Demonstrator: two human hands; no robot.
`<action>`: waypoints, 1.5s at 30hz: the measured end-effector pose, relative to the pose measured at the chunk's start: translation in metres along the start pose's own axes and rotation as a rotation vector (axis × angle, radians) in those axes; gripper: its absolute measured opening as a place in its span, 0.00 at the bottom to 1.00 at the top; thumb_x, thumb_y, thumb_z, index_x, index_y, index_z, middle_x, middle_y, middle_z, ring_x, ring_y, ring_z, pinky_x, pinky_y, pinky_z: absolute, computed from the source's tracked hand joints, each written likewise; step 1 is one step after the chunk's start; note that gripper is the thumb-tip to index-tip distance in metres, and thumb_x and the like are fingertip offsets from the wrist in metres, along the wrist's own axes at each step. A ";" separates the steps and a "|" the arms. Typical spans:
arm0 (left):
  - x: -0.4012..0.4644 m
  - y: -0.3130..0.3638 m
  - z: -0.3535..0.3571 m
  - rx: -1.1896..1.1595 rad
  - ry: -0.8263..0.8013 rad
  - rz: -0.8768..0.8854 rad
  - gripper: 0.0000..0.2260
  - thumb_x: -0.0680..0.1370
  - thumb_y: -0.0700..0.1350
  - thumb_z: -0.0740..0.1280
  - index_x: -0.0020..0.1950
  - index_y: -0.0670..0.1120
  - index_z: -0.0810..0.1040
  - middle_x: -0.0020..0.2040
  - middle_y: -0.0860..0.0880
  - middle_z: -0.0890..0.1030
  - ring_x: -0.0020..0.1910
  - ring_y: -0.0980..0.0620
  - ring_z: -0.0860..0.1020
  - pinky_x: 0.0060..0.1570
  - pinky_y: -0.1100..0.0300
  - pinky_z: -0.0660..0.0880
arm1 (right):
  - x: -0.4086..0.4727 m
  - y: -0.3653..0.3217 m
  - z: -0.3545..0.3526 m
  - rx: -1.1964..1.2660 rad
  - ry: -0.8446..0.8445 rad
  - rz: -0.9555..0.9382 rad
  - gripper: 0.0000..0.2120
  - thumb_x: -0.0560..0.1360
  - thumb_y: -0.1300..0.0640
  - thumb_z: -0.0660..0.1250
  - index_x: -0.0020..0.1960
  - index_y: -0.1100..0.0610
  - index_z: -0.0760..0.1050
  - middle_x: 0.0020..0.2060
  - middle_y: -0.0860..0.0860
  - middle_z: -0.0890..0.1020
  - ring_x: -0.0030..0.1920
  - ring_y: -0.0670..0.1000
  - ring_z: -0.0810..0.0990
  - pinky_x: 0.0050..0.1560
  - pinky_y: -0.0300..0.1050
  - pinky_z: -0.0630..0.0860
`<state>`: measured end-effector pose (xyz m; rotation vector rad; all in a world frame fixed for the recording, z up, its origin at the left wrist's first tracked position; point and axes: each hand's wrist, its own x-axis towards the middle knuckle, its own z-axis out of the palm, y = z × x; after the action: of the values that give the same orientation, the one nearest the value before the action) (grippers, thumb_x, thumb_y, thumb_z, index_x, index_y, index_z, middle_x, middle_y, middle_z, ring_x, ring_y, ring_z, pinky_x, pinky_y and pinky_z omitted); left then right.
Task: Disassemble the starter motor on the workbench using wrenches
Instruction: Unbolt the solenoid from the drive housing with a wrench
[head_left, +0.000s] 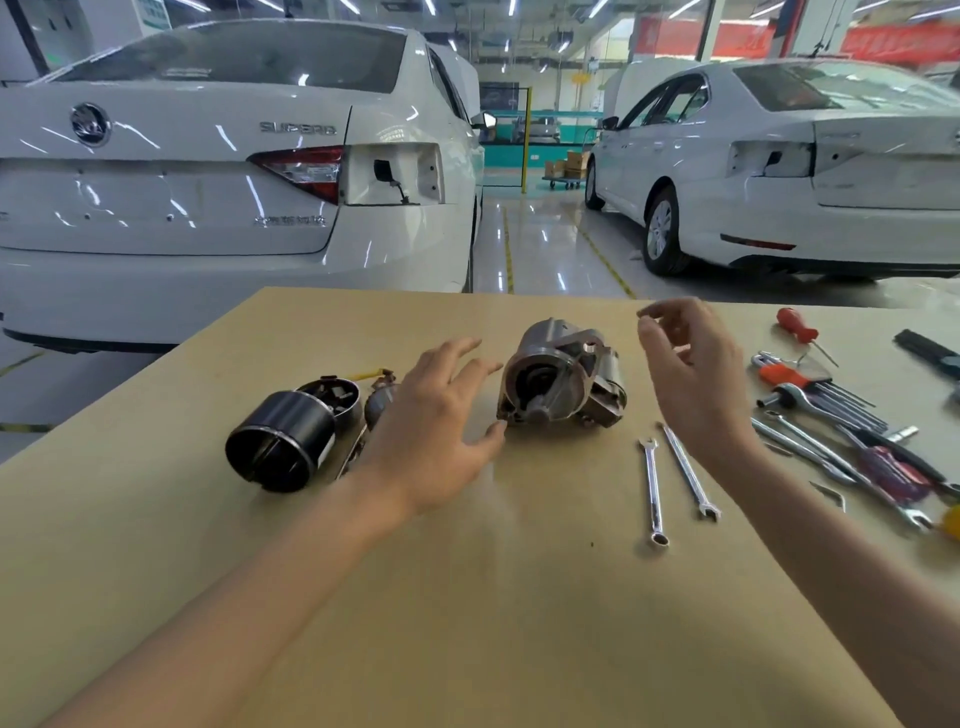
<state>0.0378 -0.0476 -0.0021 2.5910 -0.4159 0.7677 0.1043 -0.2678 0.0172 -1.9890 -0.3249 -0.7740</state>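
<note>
Starter motor housing (563, 376) sitting near the middle of the tan workbench (467, 597), open round end facing the camera. Left hand (441, 415) just beside it on the left, fingers spread wide and straight, holding nothing – thumb tip very close to the housing's lower left corner, can't tell if touching. Right hand (696, 374) up in the air to the right of the housing, fingers loosely bent, thumb and first finger tips close together near the top; too blurry to tell if anything tiny is pinched there. Black round case (283, 441) lying on its side left of the left hand, open end toward the camera. Brown rotor part (378, 402) with a yellow wire (366, 373) between the black case and the left hand, partly hidden behind the hand. 2 silver wrenches (672, 478) lying flat on the bench in front of the housing, near the right wrist, side by side but apart. Pile of tools (831, 415) at the right edge – more wrenches, hex keys and a red-handled screwdriver (797, 327). 2 white cars behind the bench: left car (208, 171) close up, right car (805, 166) farther back across the shiny floor.
</note>
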 end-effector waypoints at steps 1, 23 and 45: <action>0.006 0.004 0.006 -0.022 -0.023 -0.026 0.24 0.74 0.45 0.72 0.69 0.44 0.72 0.72 0.45 0.67 0.71 0.48 0.65 0.69 0.61 0.58 | 0.001 0.008 -0.002 -0.003 -0.026 0.043 0.02 0.79 0.57 0.62 0.50 0.53 0.73 0.46 0.52 0.78 0.40 0.40 0.73 0.38 0.25 0.67; -0.066 -0.091 -0.062 -0.085 0.107 -0.759 0.19 0.72 0.61 0.70 0.54 0.51 0.70 0.47 0.49 0.76 0.47 0.47 0.73 0.37 0.57 0.66 | -0.013 0.052 0.006 0.156 -0.060 0.300 0.06 0.79 0.54 0.60 0.51 0.53 0.76 0.45 0.51 0.80 0.50 0.55 0.79 0.48 0.50 0.74; 0.045 0.025 0.025 -0.268 -0.240 -0.042 0.48 0.64 0.56 0.79 0.77 0.53 0.55 0.71 0.52 0.61 0.71 0.54 0.61 0.71 0.67 0.58 | -0.015 0.072 0.017 -0.083 -0.501 0.126 0.36 0.66 0.59 0.76 0.70 0.43 0.67 0.68 0.53 0.69 0.67 0.53 0.69 0.66 0.41 0.64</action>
<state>0.0757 -0.0881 0.0123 2.4341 -0.4960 0.3575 0.1359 -0.2892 -0.0476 -2.2438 -0.4572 -0.2020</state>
